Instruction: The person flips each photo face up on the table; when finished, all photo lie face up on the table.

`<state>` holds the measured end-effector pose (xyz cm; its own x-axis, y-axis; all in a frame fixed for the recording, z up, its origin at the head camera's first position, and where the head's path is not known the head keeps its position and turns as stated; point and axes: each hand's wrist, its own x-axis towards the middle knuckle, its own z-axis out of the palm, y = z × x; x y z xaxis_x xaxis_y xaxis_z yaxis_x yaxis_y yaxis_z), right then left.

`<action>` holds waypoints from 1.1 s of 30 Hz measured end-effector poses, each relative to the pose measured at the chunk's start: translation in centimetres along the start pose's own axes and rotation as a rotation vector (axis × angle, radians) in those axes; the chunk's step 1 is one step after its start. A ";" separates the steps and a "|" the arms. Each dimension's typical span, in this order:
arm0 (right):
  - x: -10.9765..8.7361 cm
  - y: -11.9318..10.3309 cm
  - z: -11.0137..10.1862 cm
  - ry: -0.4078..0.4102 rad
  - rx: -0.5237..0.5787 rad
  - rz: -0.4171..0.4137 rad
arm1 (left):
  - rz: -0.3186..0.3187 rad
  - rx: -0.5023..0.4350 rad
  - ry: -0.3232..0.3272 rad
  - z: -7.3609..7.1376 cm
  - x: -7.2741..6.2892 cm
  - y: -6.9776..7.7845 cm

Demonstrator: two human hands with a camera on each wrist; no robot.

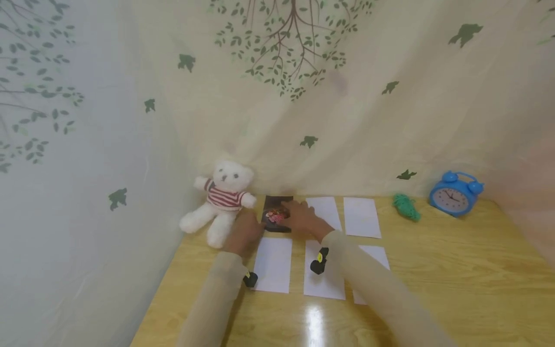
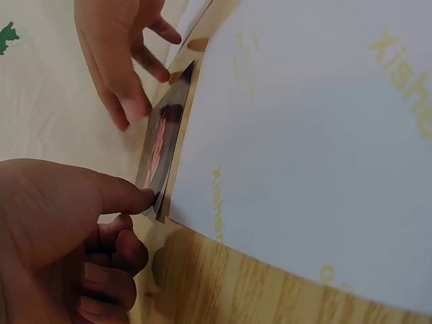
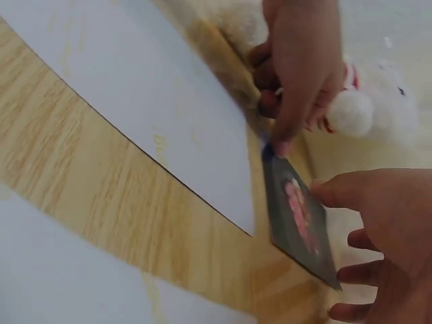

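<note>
A dark photo card with a pink subject in its middle lies at the table's back edge, beside the teddy bear in a red-striped top. My left hand pinches the card's near left corner, the other fingers curled, as the left wrist view shows. Over the card's right part is my right hand; in the right wrist view its fingers are spread and its thumb touches the card's edge. Just in front of the card lies a white sheet with faint yellow lettering.
More white sheets lie in two rows on the wooden table. To the right are a green yarn bundle and a blue alarm clock. A curtain printed with leaves and birds hangs behind.
</note>
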<state>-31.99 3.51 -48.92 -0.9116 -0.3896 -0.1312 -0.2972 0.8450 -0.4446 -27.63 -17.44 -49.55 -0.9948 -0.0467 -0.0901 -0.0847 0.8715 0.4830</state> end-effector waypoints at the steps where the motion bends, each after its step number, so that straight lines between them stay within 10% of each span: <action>1: 0.1 0.4 -0.3 0.010 0.027 0.014 | -0.001 -0.001 0.002 0.0 0.0 0.1; 12: -3.3 7.5 -5.9 0.071 0.175 0.130 | 0.207 0.214 0.097 0.0 0.1 3.0; 23: -3.5 10.5 -6.3 0.028 0.011 0.249 | 0.491 0.069 -0.095 3.0 -0.7 11.3; 33: -2.9 9.7 -6.5 0.031 -0.040 0.223 | 0.373 0.134 -0.175 4.2 -0.7 12.3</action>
<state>-34.10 15.18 -47.13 -0.9640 -0.1806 -0.1950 -0.0976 0.9230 -0.3723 -27.76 -4.62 -47.14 -0.9304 0.3570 -0.0827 0.2984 0.8692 0.3943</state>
